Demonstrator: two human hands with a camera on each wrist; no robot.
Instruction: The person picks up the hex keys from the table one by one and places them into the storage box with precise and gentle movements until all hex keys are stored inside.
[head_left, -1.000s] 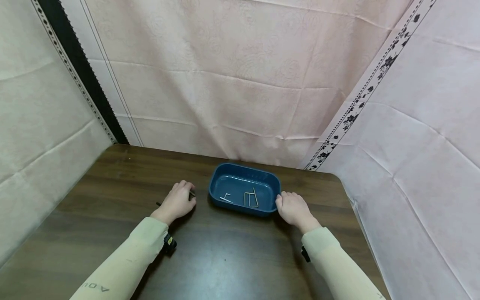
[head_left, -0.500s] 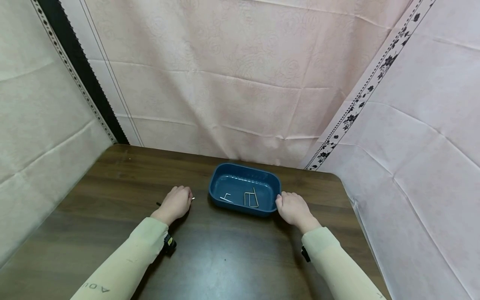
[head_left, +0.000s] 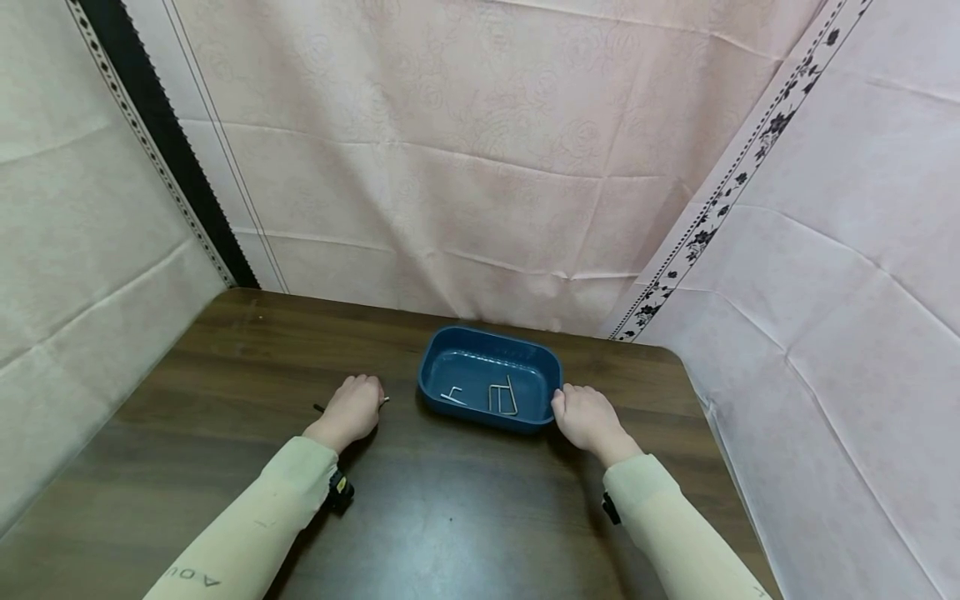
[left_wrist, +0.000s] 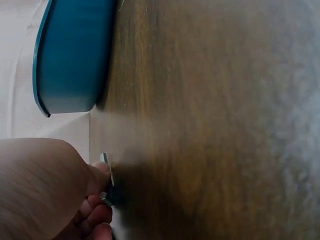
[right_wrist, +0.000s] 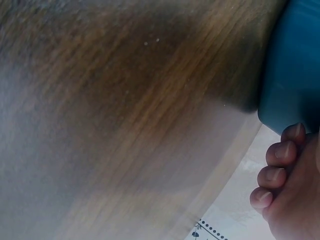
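My left hand (head_left: pixel 348 412) lies low over the wooden table, left of a blue tray (head_left: pixel 480 416). Its thumb and curled fingers hold metal hex keys; two ends stick out in the left wrist view, an upper hex key end (left_wrist: pixel 103 158) and a lower hex key end (left_wrist: pixel 106 197). A dark tip (head_left: pixel 318 408) shows at the hand's left side. My right hand (head_left: pixel 588 421) grips the tray's right front corner, fingers curled. Inside the tray lie several L-shaped hex keys, among them a small hex key (head_left: pixel 453 399) and a longer hex key (head_left: pixel 512 395).
The dark wooden table (head_left: pixel 442 517) spreads in front of the tray. Pale cloth curtains (head_left: pixel 480 167) hang behind it and at both sides, close to the table's edges.
My left hand has drawn back slightly, and its fingers have curled in further; a metal tip now shows at its right side. The right hand and tray have not moved.
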